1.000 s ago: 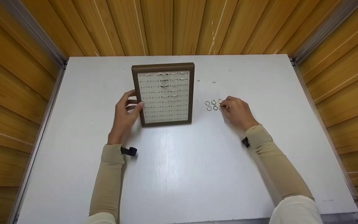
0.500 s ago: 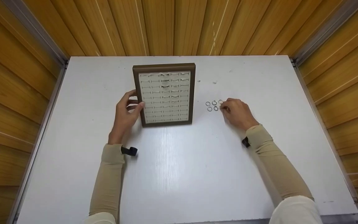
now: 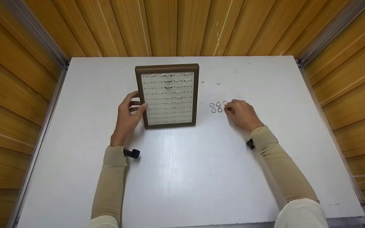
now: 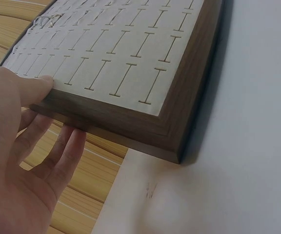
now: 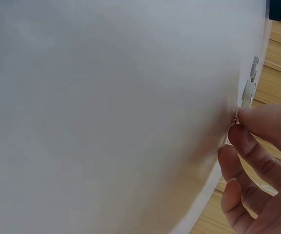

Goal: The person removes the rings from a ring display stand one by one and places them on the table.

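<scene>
A ring display (image 3: 170, 126) with a brown frame and white slotted panel stands tilted up on the table. My left hand (image 3: 128, 115) grips its left side, thumb on the front and fingers behind. A few rings (image 3: 168, 87) sit in slots near the top of the panel; most slots hold nothing. To the right of the display, my right hand (image 3: 242, 114) is low over a small group of rings (image 3: 220, 110). Its thumb and index finger pinch a small coppery ring (image 5: 234, 118), mostly covered by the fingertips. Other rings (image 5: 248, 92) lie just beyond them.
The white table (image 3: 182, 177) is bounded by wood-patterned panels (image 3: 188, 28) at the back and sides. Two tiny clear bits (image 3: 218, 84) lie behind the loose rings. Each wrist carries a black camera strap (image 3: 131, 153).
Almost nothing moves. The right hand's fingertips shift very slightly down at the ring on the table; the left hand and display stay in place.
</scene>
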Demonstrator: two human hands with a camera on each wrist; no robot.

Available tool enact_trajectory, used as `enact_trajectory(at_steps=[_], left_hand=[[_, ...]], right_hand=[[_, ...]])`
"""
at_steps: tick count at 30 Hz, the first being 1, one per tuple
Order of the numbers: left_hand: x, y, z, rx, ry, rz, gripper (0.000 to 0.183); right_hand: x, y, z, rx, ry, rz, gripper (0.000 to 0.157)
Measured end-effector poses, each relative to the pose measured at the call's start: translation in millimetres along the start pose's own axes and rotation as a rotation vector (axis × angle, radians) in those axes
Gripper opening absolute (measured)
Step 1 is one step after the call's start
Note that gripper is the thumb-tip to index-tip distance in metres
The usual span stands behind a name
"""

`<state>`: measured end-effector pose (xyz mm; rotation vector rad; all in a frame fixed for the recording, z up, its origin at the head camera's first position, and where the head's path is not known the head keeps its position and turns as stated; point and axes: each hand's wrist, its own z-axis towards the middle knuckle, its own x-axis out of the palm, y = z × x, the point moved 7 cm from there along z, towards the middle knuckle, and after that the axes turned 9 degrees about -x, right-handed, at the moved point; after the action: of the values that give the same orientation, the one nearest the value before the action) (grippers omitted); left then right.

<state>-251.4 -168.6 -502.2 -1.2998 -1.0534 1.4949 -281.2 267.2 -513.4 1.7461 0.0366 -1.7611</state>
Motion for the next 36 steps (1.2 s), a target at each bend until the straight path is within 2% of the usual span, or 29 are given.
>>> enact_trajectory(at_steps=[7,10,19,25,30,36], left_hand=[[-1.6,0.1,-1.2,0.009,-0.002,0.011,0.052],[-2.0,0.6,-1.0,0.008,-0.001,0.006,0.052],[-3.1,-0.8,-2.7,-0.005,-0.007,0.003,0.053],[0.0,-1.4,-1.7,0.002,-0.006,0.019,0.051],[1.9,-2.0,-0.8,0.008,-0.002,0.02,0.051],[1.2,-2.9,-1.6,0.015,-0.003,0.02,0.052]], right_hand=[[-16.7,7,7,0.022,-0.049,0.042,0.017],[-27.2,16,13,-0.003,-0.091,0.056,0.019],[-51.2,68,27,-0.206,-0.253,0.082,0.016],[-60.8,106,30,-0.306,-0.332,0.101,0.017],[-64.9,132,33,-0.388,-0.376,0.1,0.016],[-59.4,157,42,-0.453,-0.381,0.087,0.017]])
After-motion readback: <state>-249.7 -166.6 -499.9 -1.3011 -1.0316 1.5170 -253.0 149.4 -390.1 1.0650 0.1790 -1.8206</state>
